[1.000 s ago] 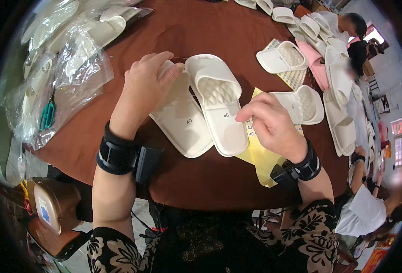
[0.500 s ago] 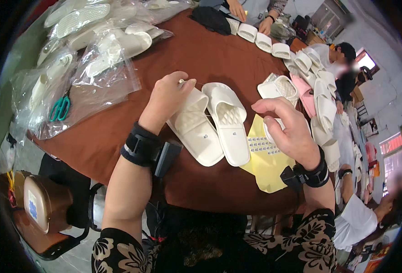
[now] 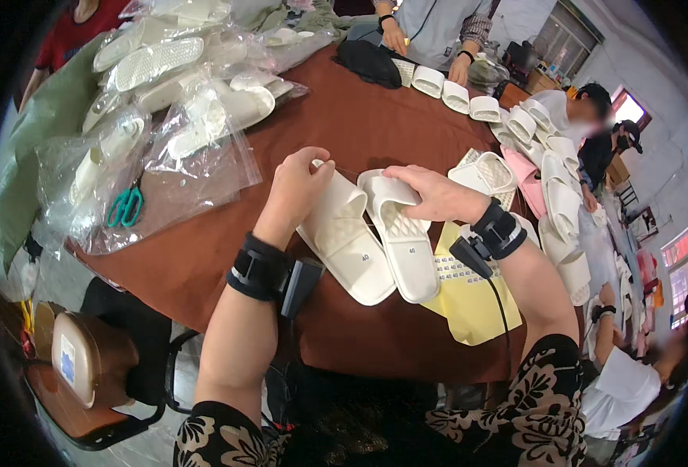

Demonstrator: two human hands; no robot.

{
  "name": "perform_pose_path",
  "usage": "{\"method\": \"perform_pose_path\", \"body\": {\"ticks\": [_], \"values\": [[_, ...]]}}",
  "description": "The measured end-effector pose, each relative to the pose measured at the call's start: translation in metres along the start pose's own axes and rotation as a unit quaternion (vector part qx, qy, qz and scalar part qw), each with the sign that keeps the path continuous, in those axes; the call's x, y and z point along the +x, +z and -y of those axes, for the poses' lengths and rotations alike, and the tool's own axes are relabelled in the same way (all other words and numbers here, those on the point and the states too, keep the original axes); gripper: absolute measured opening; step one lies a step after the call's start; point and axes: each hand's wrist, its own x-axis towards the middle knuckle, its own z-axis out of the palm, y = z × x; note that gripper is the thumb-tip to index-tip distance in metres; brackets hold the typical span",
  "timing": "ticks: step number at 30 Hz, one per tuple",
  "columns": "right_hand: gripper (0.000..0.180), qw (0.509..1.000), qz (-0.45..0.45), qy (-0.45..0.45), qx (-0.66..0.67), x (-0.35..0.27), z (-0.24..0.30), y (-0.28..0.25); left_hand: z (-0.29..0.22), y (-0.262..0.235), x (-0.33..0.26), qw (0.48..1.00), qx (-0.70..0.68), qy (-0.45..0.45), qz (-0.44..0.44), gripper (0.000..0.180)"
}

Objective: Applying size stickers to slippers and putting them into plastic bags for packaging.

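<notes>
Two white slippers lie side by side before me, toes pointing away, each with a small printed size sticker on its heel. The left slipper has my left hand at its toe, fingers curled round the edge by the strap. On the right slipper, my right hand grips the strap, thumb at its opening and fingers over the top. Partly under my right wrist lies a yellow sticker sheet with rows of small white labels.
Bagged white slippers pile up at the far left, with teal-handled scissors on the plastic. More white slippers and a pink one line the right side of the brown-covered table. Other people work across and to the right.
My right hand has moved left from above the sticker sheet onto the right slipper's strap. My left hand stays by the left slipper's toe. The whole view has shifted slightly.
</notes>
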Motion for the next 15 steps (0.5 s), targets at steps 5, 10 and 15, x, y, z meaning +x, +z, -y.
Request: {"method": "perform_pose_path", "body": {"ticks": [5, 10, 15], "values": [[0.068, 0.981, -0.121, -0.071, -0.136, -0.001, 0.011, -0.024, 0.007, -0.001, 0.000, 0.994, -0.013, 0.097, -0.054, 0.026], [0.073, 0.958, -0.274, -0.030, -0.081, -0.003, 0.020, -0.060, 0.032, -0.004, 0.009, 0.990, 0.001, 0.116, -0.076, 0.025], [0.071, 0.912, -0.409, 0.025, -0.024, -0.041, 0.009, -0.116, 0.020, 0.001, 0.008, 0.991, -0.018, 0.116, -0.071, 0.023]]}}
